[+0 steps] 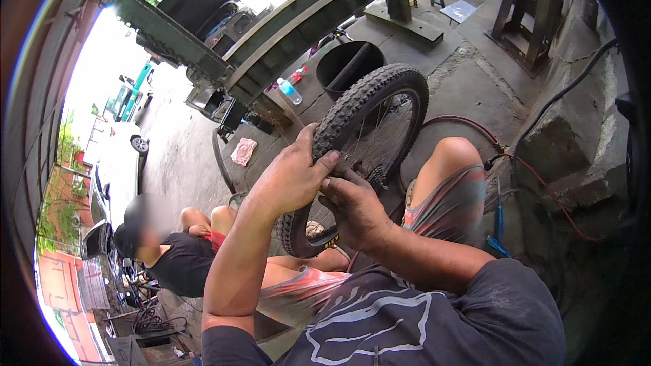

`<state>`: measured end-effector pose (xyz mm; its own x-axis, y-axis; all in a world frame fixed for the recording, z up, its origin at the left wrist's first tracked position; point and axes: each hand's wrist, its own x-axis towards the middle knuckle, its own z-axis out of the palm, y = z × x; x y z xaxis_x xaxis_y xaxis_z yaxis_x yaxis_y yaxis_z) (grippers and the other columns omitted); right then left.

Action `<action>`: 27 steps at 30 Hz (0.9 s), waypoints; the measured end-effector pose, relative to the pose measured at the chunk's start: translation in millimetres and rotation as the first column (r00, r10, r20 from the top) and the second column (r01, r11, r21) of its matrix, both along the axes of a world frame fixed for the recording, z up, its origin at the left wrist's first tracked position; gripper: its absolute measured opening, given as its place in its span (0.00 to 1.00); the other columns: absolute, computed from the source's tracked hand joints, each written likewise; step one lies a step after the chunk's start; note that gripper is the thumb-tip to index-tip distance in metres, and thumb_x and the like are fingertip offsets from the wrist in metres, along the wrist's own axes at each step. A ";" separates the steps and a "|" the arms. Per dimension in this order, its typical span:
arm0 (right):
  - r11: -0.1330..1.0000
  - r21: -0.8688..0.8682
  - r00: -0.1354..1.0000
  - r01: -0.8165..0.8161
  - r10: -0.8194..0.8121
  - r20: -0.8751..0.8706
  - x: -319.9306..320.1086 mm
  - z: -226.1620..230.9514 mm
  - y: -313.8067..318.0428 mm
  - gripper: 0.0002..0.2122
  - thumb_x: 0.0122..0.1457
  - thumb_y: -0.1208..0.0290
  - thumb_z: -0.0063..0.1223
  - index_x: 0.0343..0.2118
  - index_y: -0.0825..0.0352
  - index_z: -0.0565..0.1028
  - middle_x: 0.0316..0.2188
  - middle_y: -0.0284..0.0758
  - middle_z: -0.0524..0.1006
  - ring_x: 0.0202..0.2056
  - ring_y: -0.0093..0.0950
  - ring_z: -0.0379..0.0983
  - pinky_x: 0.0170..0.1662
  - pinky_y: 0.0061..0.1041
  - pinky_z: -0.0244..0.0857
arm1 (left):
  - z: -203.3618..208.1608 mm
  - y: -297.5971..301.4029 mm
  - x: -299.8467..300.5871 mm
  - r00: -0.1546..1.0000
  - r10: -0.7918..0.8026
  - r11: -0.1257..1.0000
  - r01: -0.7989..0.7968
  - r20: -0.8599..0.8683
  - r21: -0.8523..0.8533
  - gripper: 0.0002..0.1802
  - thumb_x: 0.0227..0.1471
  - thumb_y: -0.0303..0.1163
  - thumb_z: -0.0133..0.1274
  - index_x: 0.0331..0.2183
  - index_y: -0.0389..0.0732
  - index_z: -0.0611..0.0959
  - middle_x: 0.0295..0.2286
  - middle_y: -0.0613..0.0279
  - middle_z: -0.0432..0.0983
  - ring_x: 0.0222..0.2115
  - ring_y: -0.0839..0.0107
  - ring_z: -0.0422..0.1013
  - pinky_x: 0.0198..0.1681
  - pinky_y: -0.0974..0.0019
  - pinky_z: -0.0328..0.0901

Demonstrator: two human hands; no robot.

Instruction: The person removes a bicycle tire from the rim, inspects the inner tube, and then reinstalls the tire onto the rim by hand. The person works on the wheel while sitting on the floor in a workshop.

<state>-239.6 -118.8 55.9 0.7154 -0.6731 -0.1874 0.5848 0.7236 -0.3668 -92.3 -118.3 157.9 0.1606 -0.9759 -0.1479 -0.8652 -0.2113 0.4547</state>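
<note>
A bicycle wheel (359, 95) with a knobby black tire stands tilted between my bent knees. Spokes show inside its rim, and a sprocket cassette (377, 176) sits at the hub. My left hand (295, 166) is closed over the near upper part of the tire, its fingers wrapped across the tread. Close beside it, my right hand (356, 207) is closed at the tire's edge and rim, thumb near the left thumb. Grime darkens the right fingers, and some of their tips are hidden behind the hand. The lower tire passes behind my wrists.
Beyond the wheel stand a black bucket (339, 71), a water bottle (289, 91) and a heavy metal frame (305, 20). A pink cloth (244, 152) lies on the floor. Another person (183, 257) sits at left. At right are a red hose (468, 122) and a blue-handled tool (500, 220).
</note>
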 end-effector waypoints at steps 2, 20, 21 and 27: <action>0.996 0.028 0.996 -0.079 0.080 -0.046 -5.2 15.2 -11.2 0.18 0.66 0.76 0.58 0.59 0.67 0.78 0.47 0.31 0.82 0.50 0.24 0.78 0.57 0.28 0.68 | -12.0 3.2 8.1 1.000 -0.007 0.997 0.008 0.018 -0.071 0.45 0.70 0.50 0.62 0.72 0.29 0.65 0.59 0.30 0.79 0.63 0.42 0.76 0.67 0.49 0.68; -0.240 -0.841 0.586 -0.486 -0.803 -0.109 -19.4 40.6 -91.7 0.19 0.56 0.73 0.64 0.52 0.64 0.80 0.65 0.47 0.78 0.67 0.50 0.72 0.64 0.52 0.69 | -6.7 18.5 10.9 0.975 0.151 0.982 -0.130 0.161 -0.137 0.33 0.48 0.25 0.64 0.58 0.36 0.81 0.46 0.33 0.86 0.51 0.35 0.81 0.59 0.43 0.74; -0.348 -0.811 0.579 -0.470 -0.815 0.014 -16.9 44.9 -100.2 0.21 0.54 0.75 0.65 0.53 0.62 0.79 0.64 0.45 0.77 0.68 0.51 0.71 0.66 0.52 0.66 | -9.8 17.5 10.4 0.973 0.146 0.982 -0.121 0.177 -0.144 0.32 0.49 0.25 0.64 0.58 0.37 0.82 0.45 0.33 0.86 0.51 0.35 0.81 0.59 0.42 0.74; -0.580 -0.375 0.691 -0.723 -0.594 -0.413 18.4 84.1 -156.2 0.14 0.53 0.74 0.65 0.45 0.64 0.85 0.47 0.47 0.87 0.54 0.49 0.84 0.60 0.49 0.74 | -12.1 18.4 12.8 0.989 0.126 0.977 -0.112 0.072 -0.182 0.23 0.50 0.23 0.62 0.50 0.36 0.87 0.42 0.33 0.85 0.49 0.35 0.81 0.55 0.40 0.74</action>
